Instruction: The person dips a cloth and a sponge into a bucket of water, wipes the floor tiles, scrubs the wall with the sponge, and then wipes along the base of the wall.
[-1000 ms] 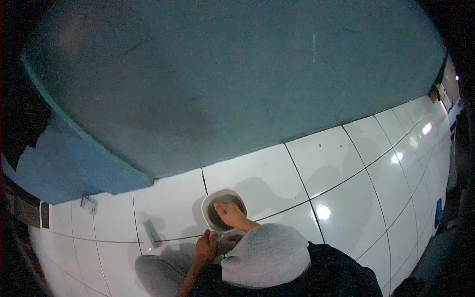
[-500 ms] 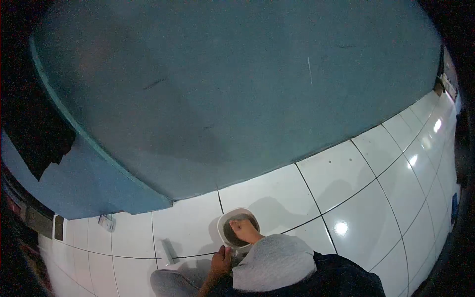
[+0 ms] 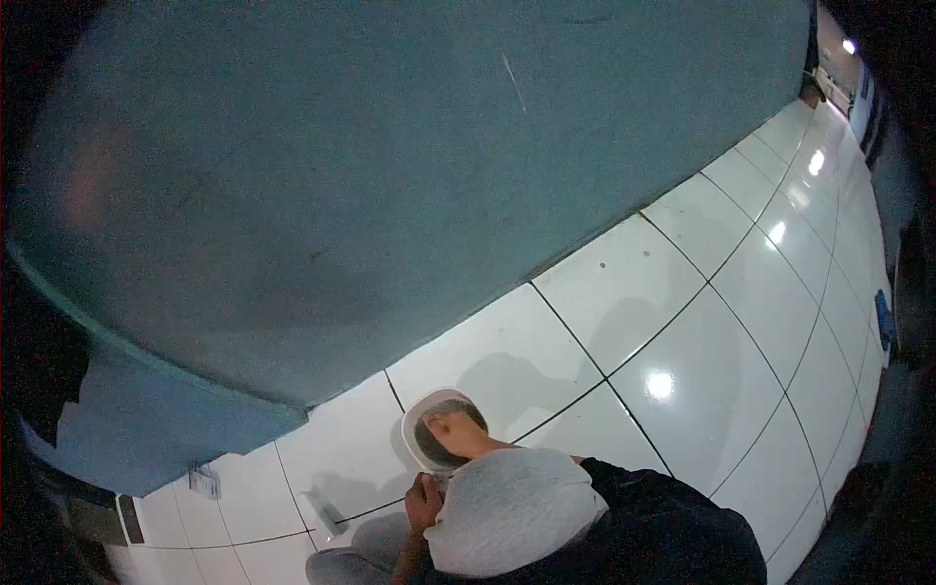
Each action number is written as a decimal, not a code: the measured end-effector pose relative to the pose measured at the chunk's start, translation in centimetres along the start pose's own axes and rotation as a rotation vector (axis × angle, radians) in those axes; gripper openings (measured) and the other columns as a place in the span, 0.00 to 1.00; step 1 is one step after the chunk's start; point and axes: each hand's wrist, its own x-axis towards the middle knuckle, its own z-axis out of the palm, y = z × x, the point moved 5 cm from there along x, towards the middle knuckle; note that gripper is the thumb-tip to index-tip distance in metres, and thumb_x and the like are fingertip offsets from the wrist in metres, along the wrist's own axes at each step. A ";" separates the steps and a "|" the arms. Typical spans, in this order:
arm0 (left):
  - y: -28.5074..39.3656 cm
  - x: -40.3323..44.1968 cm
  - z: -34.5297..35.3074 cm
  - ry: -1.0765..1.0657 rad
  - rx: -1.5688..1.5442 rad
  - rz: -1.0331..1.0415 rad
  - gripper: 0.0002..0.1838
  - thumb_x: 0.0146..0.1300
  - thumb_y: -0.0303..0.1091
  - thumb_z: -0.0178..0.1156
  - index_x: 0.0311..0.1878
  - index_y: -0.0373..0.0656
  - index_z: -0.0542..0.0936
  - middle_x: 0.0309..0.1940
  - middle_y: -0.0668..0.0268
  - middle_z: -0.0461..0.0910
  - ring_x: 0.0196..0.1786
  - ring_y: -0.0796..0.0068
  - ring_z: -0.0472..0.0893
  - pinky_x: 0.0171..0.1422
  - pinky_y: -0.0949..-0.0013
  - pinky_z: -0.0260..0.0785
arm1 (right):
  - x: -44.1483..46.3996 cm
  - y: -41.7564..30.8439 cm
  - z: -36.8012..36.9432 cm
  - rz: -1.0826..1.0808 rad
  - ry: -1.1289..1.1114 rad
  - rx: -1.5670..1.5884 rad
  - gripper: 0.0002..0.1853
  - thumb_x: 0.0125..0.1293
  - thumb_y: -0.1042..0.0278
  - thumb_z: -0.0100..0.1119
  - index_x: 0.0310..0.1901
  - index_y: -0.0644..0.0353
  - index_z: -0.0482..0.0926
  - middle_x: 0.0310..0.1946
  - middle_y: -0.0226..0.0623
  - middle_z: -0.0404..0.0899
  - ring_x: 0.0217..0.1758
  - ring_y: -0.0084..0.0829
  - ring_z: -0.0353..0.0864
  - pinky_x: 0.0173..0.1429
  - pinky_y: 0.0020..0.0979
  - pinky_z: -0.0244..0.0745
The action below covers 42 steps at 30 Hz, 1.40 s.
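Observation:
A white tub (image 3: 409, 441) with dark grey contents stands on the tiled floor. My right hand (image 3: 456, 433) reaches down into it, fingers curled inward over the dark contents. What those fingers hold, if anything, is hidden. At the tub's near left edge is my left hand (image 3: 423, 501), its fingers closed. I cannot tell whether it grips the rim or something smaller. Light grey cloth (image 3: 517, 512) on my body hides the near side of the tub and part of my right forearm.
A blue-green wall (image 3: 390, 214) rises just beyond the tub. White floor tiles (image 3: 673, 322) stretch off to the right. A pale upright object (image 3: 322, 514) is on the floor at left, and a small labelled item (image 3: 205, 482) lies by the wall. Something blue (image 3: 883, 317) sits far right.
The view has turned, so the wall and floor appear tilted and shifted left. My right hand stays in the tub with its fingers curled; my left hand remains beside the near edge.

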 end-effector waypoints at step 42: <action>8.7 14.7 5.8 -0.375 0.487 0.630 0.15 0.64 0.36 0.49 0.47 0.35 0.66 0.27 0.47 0.75 0.24 0.51 0.77 0.27 0.55 0.70 | -19.5 15.3 -37.9 0.619 0.754 -1.210 0.28 0.59 0.63 0.54 0.62 0.56 0.63 0.67 0.42 0.57 0.67 0.50 0.56 0.66 0.51 0.52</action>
